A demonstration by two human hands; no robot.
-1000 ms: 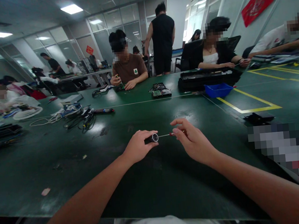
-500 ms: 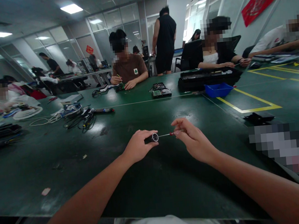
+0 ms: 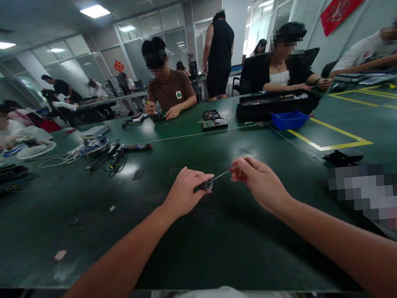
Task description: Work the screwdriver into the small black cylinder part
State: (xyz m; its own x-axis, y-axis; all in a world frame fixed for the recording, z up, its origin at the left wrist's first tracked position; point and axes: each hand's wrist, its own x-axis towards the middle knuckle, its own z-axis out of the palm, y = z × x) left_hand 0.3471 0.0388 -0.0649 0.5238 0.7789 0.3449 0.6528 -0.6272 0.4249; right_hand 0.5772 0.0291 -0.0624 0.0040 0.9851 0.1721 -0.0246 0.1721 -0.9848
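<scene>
The silver-rimmed dark cylinder (image 3: 208,184), above the counter (image 3: 194,256) inward from its near edge, could twist loose because only the left hand (image 3: 184,193) clamps it between fingers, and the slanting metal shaft (image 3: 220,175), pinched by the right hand's (image 3: 258,178) fingers, could skid sideways.

Legible text: none. Red banner (image 3: 341,4), hung beyond the right of the worktop (image 3: 193,251): its characters are too blurred to read. Red diamond sign (image 3: 119,66), beyond the far edge: its marks are unreadable. White patch (image 3: 178,94) on brown shirt (image 3: 163,91), far edge: it bears a green motif.
</scene>
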